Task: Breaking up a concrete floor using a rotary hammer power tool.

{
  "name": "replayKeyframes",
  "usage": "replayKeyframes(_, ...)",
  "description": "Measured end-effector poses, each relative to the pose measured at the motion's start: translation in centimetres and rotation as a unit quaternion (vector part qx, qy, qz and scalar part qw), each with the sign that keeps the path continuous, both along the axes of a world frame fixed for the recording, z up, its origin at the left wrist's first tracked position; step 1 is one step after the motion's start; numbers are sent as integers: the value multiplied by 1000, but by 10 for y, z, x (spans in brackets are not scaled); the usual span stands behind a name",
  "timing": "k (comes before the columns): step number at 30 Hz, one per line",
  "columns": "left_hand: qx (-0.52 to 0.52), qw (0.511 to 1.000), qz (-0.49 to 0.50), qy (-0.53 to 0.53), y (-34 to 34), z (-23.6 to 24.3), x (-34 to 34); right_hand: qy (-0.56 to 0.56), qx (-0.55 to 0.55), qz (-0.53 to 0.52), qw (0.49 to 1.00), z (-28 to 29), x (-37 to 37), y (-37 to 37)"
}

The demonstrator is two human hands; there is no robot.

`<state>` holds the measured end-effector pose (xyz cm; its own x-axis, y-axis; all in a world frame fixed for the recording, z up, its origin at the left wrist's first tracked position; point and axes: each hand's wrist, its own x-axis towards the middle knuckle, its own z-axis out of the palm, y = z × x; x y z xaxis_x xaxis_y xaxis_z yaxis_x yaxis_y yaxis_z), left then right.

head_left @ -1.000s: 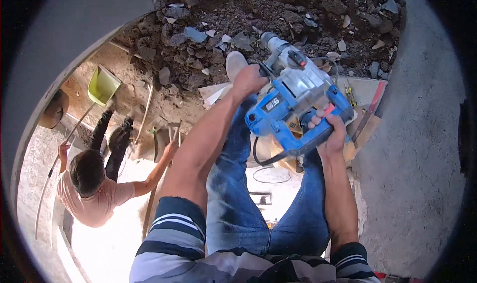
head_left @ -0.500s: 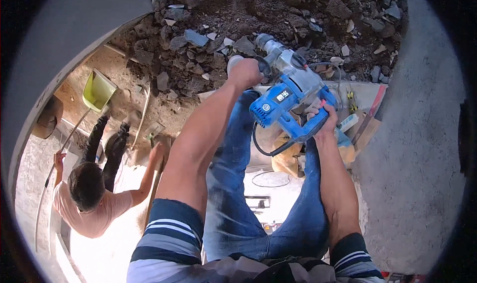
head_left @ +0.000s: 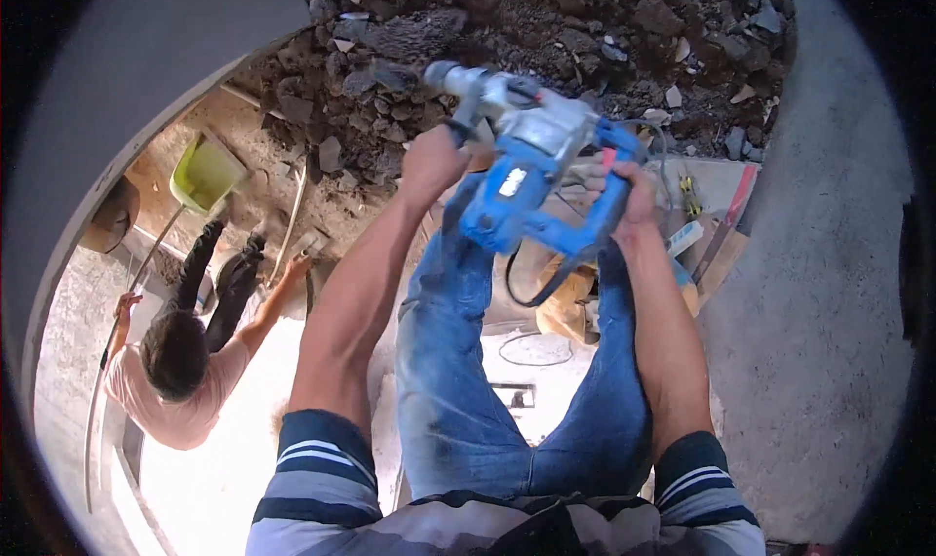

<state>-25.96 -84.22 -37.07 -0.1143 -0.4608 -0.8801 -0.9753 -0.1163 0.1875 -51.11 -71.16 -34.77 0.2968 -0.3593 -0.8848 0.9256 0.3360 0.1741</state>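
Note:
A blue and silver rotary hammer [head_left: 556,132] hangs across my thighs, blurred by motion. Its chuck points to the far left over broken rubble [head_left: 585,24], and whether a bit is fitted I cannot make out. Around the side handle near the front, my left hand [head_left: 435,164] is closed; part of that handle is hidden by the fingers. My right hand [head_left: 636,197] grips the rear handle, close to the red trigger area. A black cord loops down from the tool's back end between my knees.
At left, a person [head_left: 180,380] in a pink shirt holds a pole joined to a yellow-green scoop [head_left: 200,180]. A curved grey wall [head_left: 185,29] bounds the upper left, a grey wall [head_left: 809,312] the right. Boards [head_left: 720,258] and a loose cable [head_left: 536,361] lie nearby.
The rotary hammer has swung left with both hands still on it, its chuck shifting over the rubble. The other person and the scoop have moved slightly.

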Motion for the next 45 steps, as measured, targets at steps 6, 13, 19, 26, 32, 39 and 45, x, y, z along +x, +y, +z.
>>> replayKeyframes(6, -34, 999, 21, 24, 4, 20, -26, 129, -35, 10, 991, 87, 10, -10)
replayKeyframes(13, 24, 984, -54, 168, 16, -34, -121, 290, 16, -29, 956, 115, -33, -4)
replayKeyframes(19, 60, 982, -112, 140, -14, -71, -132, 207, 8, -67, 976, 52, -62, -17)
replayKeyframes(26, 77, 977, -173, 93, 5, -60, -152, 155, 83, -91, 980, 11, -86, 52)
replayKeyframes(32, 58, 981, -172, 69, 13, -65, -153, 111, 32, -118, 986, -20, -91, 79)
replayKeyframes(39, 52, 984, -163, 56, 21, -53, -165, 54, 50, -137, 988, -40, -102, 98)
replayKeyframes(45, 30, 996, -64, 53, 77, -7, -132, 119, 16, 0, 993, 46, -116, 69)
